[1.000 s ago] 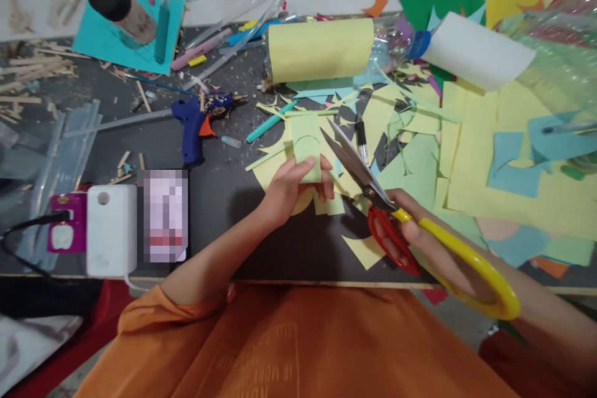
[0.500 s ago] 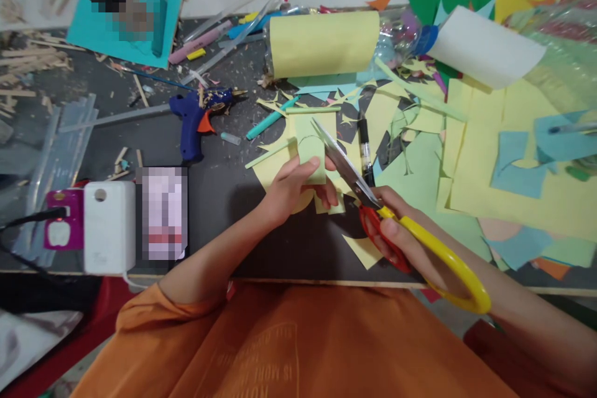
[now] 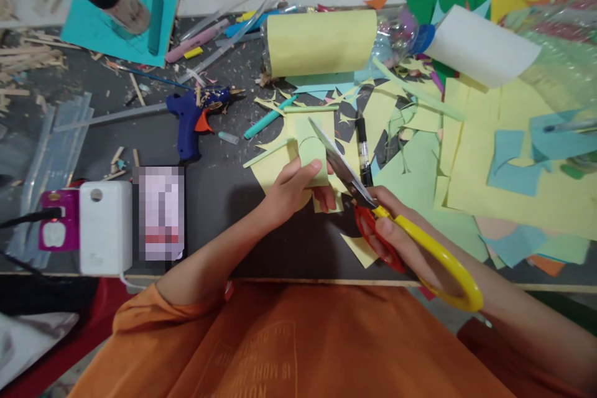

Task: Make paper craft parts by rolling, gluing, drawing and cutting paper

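Between thumb and fingers, my left hand point(image 3: 296, 183) pinches a small piece of pale green paper point(image 3: 311, 148) with a curved line drawn on it. My right hand point(image 3: 396, 224) grips a pair of scissors point(image 3: 357, 189) with one yellow and one red handle. The blades point up and left, their tips over the paper's right upper part and looking nearly closed. Yellow paper scraps lie under both hands. A black pen point(image 3: 362, 146) rests just behind the blades, and a teal marker point(image 3: 268, 119) lies beyond my left hand.
A blue glue gun point(image 3: 186, 124) lies to the left, with a phone point(image 3: 159, 214) and a white power bank point(image 3: 106, 228) nearer the edge. At the back rests a bottle wrapped in yellow paper point(image 3: 321, 43). Coloured sheets point(image 3: 485, 168) spread across the right.
The scissor handles have come slightly closer together. Both hands keep nearly the same place, and the whole view has shifted a little to the left.
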A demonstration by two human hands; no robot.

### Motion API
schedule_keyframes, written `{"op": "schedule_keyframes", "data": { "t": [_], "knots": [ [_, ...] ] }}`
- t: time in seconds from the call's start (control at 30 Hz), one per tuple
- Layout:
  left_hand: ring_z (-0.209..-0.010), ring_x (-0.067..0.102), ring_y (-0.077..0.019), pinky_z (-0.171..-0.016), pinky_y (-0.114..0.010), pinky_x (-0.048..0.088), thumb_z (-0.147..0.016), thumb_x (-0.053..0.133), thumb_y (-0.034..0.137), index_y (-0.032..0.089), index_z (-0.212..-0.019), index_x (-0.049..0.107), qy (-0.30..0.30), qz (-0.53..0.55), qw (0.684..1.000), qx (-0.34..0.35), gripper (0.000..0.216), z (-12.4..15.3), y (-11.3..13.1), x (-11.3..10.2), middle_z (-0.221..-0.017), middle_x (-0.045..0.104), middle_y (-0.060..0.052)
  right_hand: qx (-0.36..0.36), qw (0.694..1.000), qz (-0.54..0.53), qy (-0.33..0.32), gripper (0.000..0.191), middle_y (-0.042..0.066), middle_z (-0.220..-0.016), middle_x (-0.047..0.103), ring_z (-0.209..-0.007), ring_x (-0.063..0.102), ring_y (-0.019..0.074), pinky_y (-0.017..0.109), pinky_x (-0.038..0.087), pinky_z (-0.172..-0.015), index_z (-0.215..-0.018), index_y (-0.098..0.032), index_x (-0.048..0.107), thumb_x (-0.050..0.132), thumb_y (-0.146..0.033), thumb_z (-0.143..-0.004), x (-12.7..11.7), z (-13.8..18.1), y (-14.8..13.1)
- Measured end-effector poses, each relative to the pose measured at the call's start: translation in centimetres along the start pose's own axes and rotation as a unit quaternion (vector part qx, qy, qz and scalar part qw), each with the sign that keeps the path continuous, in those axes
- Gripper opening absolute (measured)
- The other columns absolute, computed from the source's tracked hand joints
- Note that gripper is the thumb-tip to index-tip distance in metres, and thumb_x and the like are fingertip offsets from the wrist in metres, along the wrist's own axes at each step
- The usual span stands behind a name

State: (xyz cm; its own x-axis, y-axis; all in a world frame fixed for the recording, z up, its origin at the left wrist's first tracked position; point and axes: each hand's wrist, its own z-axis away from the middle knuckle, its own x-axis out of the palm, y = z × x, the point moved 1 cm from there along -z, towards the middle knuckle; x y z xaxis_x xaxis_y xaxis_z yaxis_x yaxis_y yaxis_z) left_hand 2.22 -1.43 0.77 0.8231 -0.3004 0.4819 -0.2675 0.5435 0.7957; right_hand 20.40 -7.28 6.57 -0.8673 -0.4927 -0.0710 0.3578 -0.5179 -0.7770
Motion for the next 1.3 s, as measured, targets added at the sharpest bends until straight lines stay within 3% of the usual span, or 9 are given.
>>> {"op": "schedule_keyframes", "data": {
  "t": [0.67,1.13,1.3],
  "knots": [
    [-0.05,0.065,-0.0188,-0.049,-0.027,0.048,-0.081,0.064,0.052,0.015,-0.088,0.053,-0.029,0.03,0.999,-0.002,0.04,-0.1,-0.02,0.07,-0.049,0.063,0.0,-0.003,0.999,-0.039,0.021,0.054,-0.007,-0.06,0.039,-0.047,0.031,0.0096,0.027,0.024,-0.046,-0.107,-0.025,0.044,0.041,-0.075,-0.086,0.68,-0.14,0.36],
    [-0.053,0.067,-0.0207,-0.057,-0.031,0.052,-0.079,0.065,0.05,0.018,-0.082,0.052,-0.011,0.034,0.999,-0.019,0.035,-0.08,0.08,0.01,-0.051,0.065,0.0,-0.028,0.999,-0.02,-0.001,0.053,-0.007,-0.061,0.039,-0.049,0.029,0.0106,0.028,0.022,-0.047,-0.107,-0.024,0.045,0.04,-0.073,-0.088,0.04,-0.24,0.22],
    [-0.054,0.068,-0.0196,-0.056,-0.029,0.049,-0.08,0.064,0.046,0.017,-0.083,0.054,-0.009,0.034,0.999,-0.019,0.031,-0.09,0.38,-0.17,-0.053,0.067,-0.002,-0.039,0.999,0.014,0.025,0.053,-0.006,-0.067,0.039,-0.055,0.031,0.0115,0.029,0.025,-0.052,-0.101,-0.023,0.046,0.038,-0.074,-0.088,-0.14,-0.11,0.04]
  ]
}}
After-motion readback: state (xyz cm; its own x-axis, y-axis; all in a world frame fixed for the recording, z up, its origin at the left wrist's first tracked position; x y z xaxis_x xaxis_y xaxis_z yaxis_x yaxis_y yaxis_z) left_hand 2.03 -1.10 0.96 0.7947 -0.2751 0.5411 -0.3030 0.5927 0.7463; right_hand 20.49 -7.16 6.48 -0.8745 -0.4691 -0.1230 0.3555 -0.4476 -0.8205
